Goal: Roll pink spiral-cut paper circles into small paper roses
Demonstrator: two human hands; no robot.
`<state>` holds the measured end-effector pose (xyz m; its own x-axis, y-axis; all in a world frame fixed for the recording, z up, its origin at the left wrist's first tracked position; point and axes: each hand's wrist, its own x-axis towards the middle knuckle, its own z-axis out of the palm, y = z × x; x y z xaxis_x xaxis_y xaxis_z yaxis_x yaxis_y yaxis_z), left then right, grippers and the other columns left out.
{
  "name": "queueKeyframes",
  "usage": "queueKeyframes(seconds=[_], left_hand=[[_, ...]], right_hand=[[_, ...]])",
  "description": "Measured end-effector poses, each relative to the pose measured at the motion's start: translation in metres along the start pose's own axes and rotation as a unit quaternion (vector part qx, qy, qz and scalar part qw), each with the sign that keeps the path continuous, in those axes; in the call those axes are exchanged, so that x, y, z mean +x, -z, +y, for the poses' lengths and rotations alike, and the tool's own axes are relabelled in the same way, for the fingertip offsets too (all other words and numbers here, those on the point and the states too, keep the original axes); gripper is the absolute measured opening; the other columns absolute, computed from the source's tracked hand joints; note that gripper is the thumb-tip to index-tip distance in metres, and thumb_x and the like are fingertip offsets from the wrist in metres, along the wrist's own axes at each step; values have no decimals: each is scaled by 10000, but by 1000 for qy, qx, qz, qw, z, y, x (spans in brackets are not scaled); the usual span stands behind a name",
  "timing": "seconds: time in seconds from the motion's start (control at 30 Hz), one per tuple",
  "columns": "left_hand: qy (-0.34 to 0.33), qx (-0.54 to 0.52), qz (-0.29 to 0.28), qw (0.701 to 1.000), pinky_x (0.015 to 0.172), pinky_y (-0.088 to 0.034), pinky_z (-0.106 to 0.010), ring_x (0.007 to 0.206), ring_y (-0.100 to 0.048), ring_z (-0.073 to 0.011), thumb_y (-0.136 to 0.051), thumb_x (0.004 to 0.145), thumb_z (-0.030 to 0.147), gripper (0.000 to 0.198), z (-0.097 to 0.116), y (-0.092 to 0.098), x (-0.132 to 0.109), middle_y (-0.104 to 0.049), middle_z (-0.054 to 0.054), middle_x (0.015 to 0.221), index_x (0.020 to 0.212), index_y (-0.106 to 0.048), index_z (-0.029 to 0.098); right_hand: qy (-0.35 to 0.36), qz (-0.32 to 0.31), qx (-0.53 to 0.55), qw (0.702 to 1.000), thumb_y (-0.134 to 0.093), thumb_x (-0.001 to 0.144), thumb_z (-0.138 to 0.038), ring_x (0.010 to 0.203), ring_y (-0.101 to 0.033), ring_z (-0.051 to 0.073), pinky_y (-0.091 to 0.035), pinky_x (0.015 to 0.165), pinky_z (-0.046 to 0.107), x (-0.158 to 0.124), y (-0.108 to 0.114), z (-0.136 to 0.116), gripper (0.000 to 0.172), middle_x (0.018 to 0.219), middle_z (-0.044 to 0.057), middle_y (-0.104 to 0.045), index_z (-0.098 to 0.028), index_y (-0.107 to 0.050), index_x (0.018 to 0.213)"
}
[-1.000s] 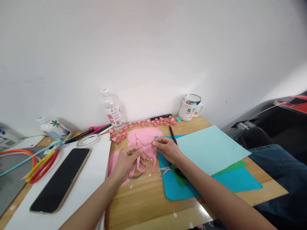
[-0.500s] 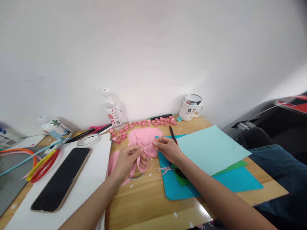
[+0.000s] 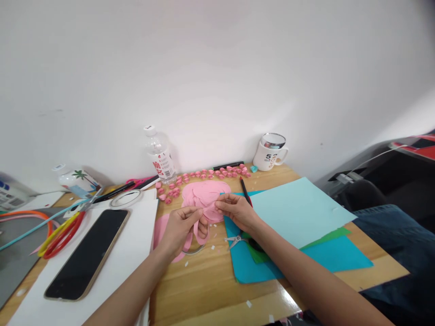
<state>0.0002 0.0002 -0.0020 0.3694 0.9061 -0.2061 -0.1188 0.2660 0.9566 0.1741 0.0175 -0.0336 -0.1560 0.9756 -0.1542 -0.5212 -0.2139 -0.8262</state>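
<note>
My left hand [image 3: 178, 228] and my right hand [image 3: 238, 210] are both pinched on a thin pink paper strip [image 3: 205, 209] stretched between them above the wooden desk. The strip's loose end hangs in a loop [image 3: 198, 235] under my left fingers. Just behind the hands lies a pile of pink paper circles [image 3: 204, 192]. Several small folded pink paper pieces [image 3: 204, 175] sit in a row along the back of the desk. Small scissors [image 3: 236, 240] lie beneath my right wrist on a blue sheet.
A phone [image 3: 86, 253] lies on white paper at the left, beside coloured strips [image 3: 57, 231] and a tape ring [image 3: 125, 198]. A water bottle [image 3: 158, 154] and a white mug [image 3: 270, 154] stand by the wall. Light blue [image 3: 295, 210], green and blue sheets and a red pencil [image 3: 244, 188] lie to the right.
The hands have barely moved; the hanging loop of pink strip has shortened and drawn closer under my left fingers.
</note>
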Motion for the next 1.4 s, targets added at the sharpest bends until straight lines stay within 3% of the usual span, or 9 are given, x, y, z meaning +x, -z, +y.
queueKeyframes(seconds=[0.2,0.47,0.83,1.17,1.4], left_hand=[[-2,12,-5,1000,425,-408,-207,407,-523,-100,-566,740,327,243,-2,1,0,-590,-25,506,633,-595,110],[1,-6,5,1000,435,-413,-205,402,-526,-96,-568,745,307,246,1,0,0,-619,-47,528,617,-591,98],[2,-21,-11,1000,446,-426,-208,426,-537,-97,-570,749,297,228,-5,3,2,-596,-30,530,644,-595,96],[-1,-15,7,1000,454,-425,-211,425,-538,-100,-578,743,268,201,-3,3,2,-618,-44,530,636,-594,98],[1,-13,6,1000,453,-419,-210,423,-534,-96,-571,750,274,215,-3,2,1,-620,-48,533,629,-593,98]], right_hand=[[13,13,4,1000,-779,505,-210,511,-554,53,-449,536,170,1,0,1,210,598,-14,-640,-147,-632,641],[9,22,25,999,-783,491,-214,615,-591,80,-490,644,204,0,-4,-1,199,677,4,-665,-140,-658,628],[9,18,1,1000,-780,499,-207,484,-538,47,-439,498,162,1,-1,1,202,579,-16,-631,-145,-628,617],[1,3,22,1000,-771,520,-192,661,-610,95,-491,707,216,2,-1,1,209,713,14,-669,-141,-675,698],[-4,-1,-2,1000,-768,525,-199,540,-583,70,-472,576,190,0,0,0,210,632,-1,-652,-142,-649,689]])
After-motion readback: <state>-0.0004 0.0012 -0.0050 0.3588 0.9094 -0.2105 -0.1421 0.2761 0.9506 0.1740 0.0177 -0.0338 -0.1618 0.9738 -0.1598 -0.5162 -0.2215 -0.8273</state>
